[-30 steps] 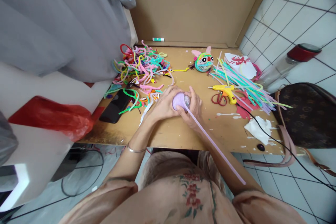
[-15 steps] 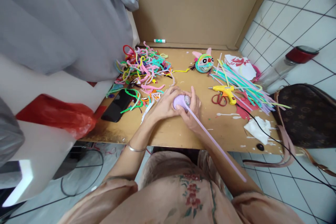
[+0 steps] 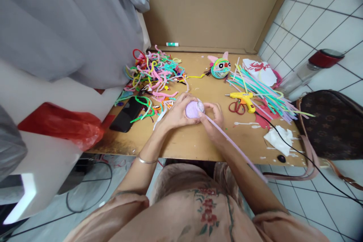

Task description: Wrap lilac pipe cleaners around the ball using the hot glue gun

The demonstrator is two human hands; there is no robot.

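Observation:
My left hand (image 3: 180,111) is wrapped round a small ball (image 3: 192,110) covered mostly in coiled lilac pipe cleaner, with a shiny, uncovered patch at its right end. From the ball a long lilac pipe cleaner (image 3: 227,136) trails down to the right over my right forearm. My right hand (image 3: 213,118) pinches that pipe cleaner close to the ball with the thumb, its other fingers curled. Behind my hands sits a finished-looking ball figure (image 3: 220,68) wound in coloured strands, with pink ears and round eyes.
A tangled heap of pipe cleaners (image 3: 155,68) lies back left, near a black phone (image 3: 126,114). On the right are a yellow glue gun (image 3: 243,99), red-handled scissors (image 3: 237,107), straight pipe cleaners (image 3: 263,92), a crumpled tissue (image 3: 279,139) and a brown handbag (image 3: 331,124).
My right hand has shifted slightly right and its raised forefinger has curled in. The ball has turned a little, and the loose pipe cleaner's tail has swung upward.

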